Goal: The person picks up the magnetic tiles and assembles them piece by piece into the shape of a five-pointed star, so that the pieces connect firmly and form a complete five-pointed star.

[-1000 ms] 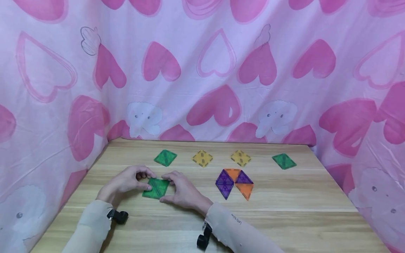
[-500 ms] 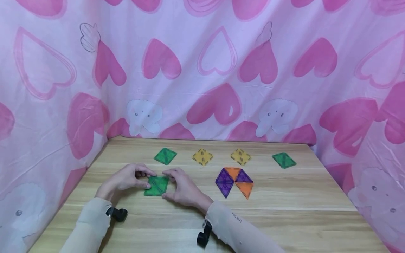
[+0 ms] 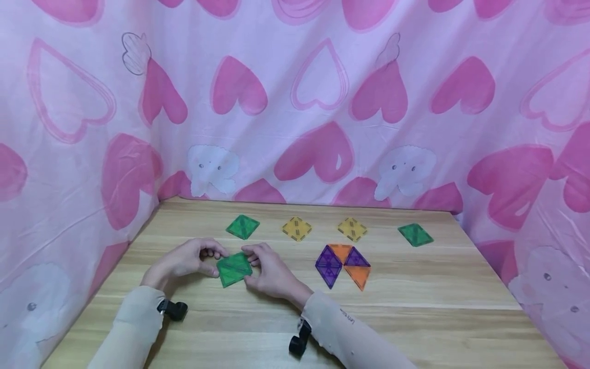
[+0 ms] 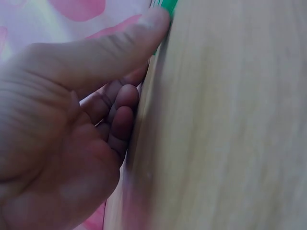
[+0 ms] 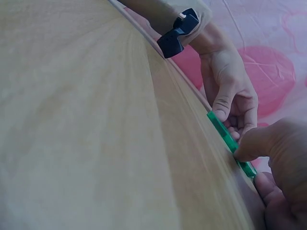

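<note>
Two green translucent triangular magnetic tiles [image 3: 234, 268], joined edge to edge into a four-sided piece, lie on the wooden table between the hands. My left hand [image 3: 186, 260] holds the piece's left side, thumb at the left corner and index finger by the top edge. On the other side, my right hand [image 3: 273, 274] grips the right edge between thumb and fingers. In the right wrist view the green piece [image 5: 224, 132] shows edge-on, low against the table. Only a sliver of the green piece [image 4: 169, 5] appears in the left wrist view, beyond the thumb.
Along the back lie a green diamond [image 3: 243, 227], two yellow diamonds [image 3: 297, 228] [image 3: 352, 229] and another green diamond [image 3: 416, 234]. Purple and orange triangles [image 3: 342, 265] form a partial ring right of my right hand. A pink heart-print curtain [image 3: 313, 148] encloses the table [image 3: 415, 318].
The green piece has turned counterclockwise and shifted slightly right. My right fingers have closed in on its right edge; the left hand has barely moved.
</note>
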{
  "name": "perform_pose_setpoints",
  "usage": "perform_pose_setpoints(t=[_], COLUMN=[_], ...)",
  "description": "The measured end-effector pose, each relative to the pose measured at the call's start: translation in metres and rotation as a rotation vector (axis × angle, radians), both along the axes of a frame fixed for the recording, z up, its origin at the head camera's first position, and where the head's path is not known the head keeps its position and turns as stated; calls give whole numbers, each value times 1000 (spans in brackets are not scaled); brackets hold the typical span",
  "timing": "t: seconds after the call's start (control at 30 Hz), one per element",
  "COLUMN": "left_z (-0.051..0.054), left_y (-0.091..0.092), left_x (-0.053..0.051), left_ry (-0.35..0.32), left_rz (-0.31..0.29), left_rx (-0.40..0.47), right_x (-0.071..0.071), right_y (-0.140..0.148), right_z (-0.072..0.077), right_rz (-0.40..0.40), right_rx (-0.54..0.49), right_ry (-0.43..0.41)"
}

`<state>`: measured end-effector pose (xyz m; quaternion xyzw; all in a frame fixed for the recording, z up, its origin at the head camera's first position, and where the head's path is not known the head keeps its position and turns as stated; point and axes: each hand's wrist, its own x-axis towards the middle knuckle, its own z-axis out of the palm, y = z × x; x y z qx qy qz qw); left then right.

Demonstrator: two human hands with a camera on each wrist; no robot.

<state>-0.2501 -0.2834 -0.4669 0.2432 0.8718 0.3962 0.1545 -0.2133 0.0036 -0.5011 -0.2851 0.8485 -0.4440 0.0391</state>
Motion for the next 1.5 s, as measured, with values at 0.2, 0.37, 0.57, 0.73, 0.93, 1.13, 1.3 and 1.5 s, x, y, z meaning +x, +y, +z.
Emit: perform_pose_setpoints(t=[0.2, 0.37, 0.57, 0.73, 0.93, 1.13, 1.3, 1.5], left_z=[0, -2, -1, 1, 0, -4, -6, -5], left_y=[2, 2, 3, 4, 4, 1, -1, 2], left_x=[-1, -1, 0, -2, -1, 1, 0, -1], left_ry=[-9, -6, -6, 12, -15, -9, -3, -5], left_rz=[-37, -62, -61, -53, -54, -63, -64, -71], left_rx=[-3, 14, 8, -18, 5, 6, -2, 10], right_x=[0, 0, -1, -1, 3, 11, 8, -3], right_y=[-1, -2, -2, -1, 3, 26, 71, 155], right_z=[1, 0, 2, 6, 5, 13, 31, 40], right_rz=[-11, -12, 2, 30, 61, 57, -14, -154], right_rx=[35, 55, 62, 77, 63, 12, -43, -117], right_ry=[15, 28, 33, 36, 23, -37, -9, 38])
